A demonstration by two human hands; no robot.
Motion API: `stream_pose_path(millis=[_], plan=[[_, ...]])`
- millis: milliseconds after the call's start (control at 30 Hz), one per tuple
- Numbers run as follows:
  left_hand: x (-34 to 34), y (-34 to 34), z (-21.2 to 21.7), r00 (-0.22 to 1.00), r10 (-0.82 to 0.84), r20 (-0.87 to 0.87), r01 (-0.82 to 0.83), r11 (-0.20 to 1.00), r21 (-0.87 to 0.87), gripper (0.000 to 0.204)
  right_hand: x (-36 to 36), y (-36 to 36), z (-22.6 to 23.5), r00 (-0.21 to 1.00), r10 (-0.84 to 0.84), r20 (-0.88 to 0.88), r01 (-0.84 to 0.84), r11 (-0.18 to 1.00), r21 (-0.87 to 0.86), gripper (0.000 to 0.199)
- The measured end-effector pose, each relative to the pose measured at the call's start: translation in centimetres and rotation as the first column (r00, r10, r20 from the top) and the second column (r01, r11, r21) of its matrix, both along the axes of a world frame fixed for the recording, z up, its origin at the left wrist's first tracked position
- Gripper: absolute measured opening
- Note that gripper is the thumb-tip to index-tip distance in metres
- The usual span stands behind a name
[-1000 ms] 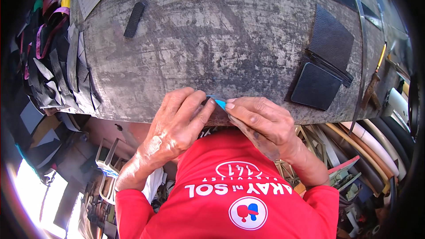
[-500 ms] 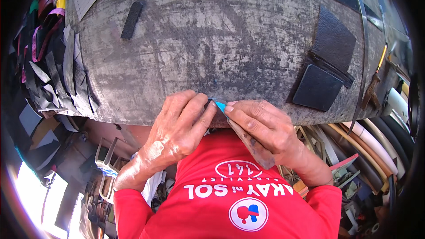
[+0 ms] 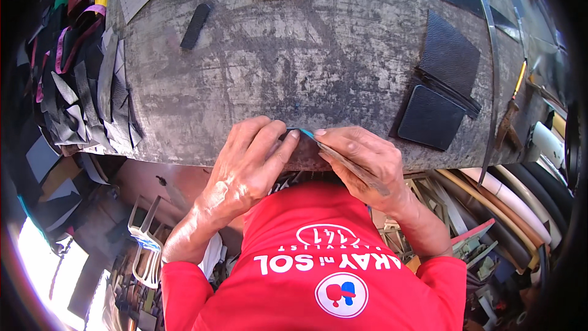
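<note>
A flat, tapered blade-like tool (image 3: 361,173), worn grey-brown with a narrow blue section (image 3: 309,135) near its tip, sits just above the front edge of the scuffed, mottled worktop (image 3: 239,79). The right hand (image 3: 369,158) grasps it, fingers bent, thumb and forefinger near the blue. Opposite, the left hand (image 3: 250,156), knuckles arched, pinches a small dark strip (image 3: 292,129), mostly hidden. Rightward lie a rounded-corner black panel (image 3: 431,117) and a pebble-grained leather piece (image 3: 449,55).
</note>
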State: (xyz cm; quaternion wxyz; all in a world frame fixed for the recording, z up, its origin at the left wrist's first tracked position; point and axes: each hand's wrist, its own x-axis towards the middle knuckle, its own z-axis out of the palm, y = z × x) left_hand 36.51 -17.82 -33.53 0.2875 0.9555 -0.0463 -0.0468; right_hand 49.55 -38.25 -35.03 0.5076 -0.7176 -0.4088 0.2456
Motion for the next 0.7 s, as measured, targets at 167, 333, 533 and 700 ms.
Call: stream_pose_path(millis=[167, 333, 533, 700], plan=[[0.1, 0.0, 0.1, 1.000, -0.006, 0.012, 0.006, 1.000, 0.003, 0.046, 0.5, -0.2, 0.1, 0.997, 0.075, 0.023, -0.074, 0.997, -0.038, 0.033], [0.1, 0.1, 0.0, 1.000, -0.006, 0.003, 0.006, 1.000, -0.001, 0.046, 0.6, -0.2, -0.2, 0.995, 0.100, 0.013, -0.100, 0.995, -0.022, 0.034], [0.1, 0.0, 0.0, 1.000, -0.002, -0.016, 0.002, 1.000, -0.030, 0.047, 1.0, 0.3, 0.2, 0.993, 0.117, 0.016, -0.117, 0.993, -0.022, 0.034], [0.0, 0.1, -0.1, 0.998, -0.051, 0.029, 0.051, 0.999, 0.000, 0.047, 0.2, 1.0, 0.3, 0.991, 0.061, 0.120, -0.058, 0.998, -0.028, 0.028]])
